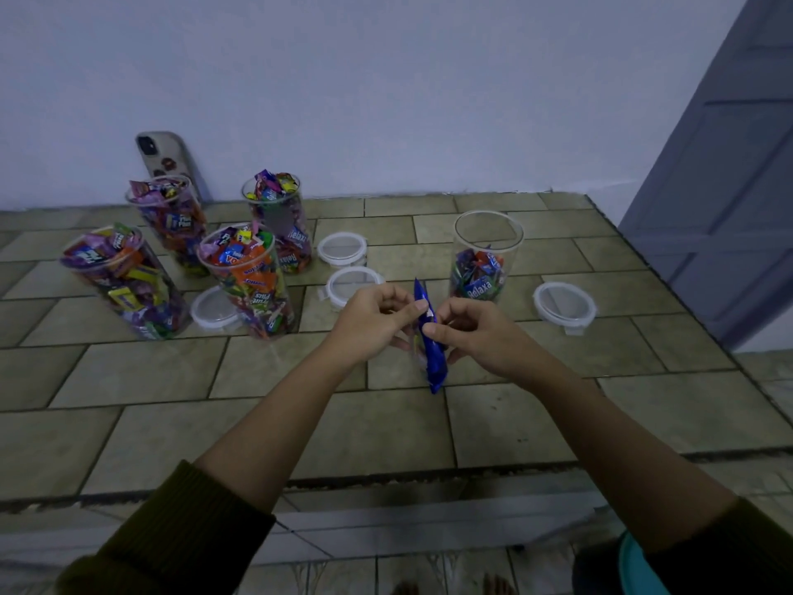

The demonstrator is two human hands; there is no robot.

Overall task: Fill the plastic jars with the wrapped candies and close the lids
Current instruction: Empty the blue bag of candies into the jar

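Before the part-filled jar (484, 268), left hand (373, 324) and right hand (480, 337) pinched a packet (434, 363), likely needing tearing open, then pouring.

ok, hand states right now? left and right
Left hand: pinching the blue candy packet.
Right hand: pinching the same packet.

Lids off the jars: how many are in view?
4. Two lids at centre, one at far right, one partly behind a full jar. More may be hidden.
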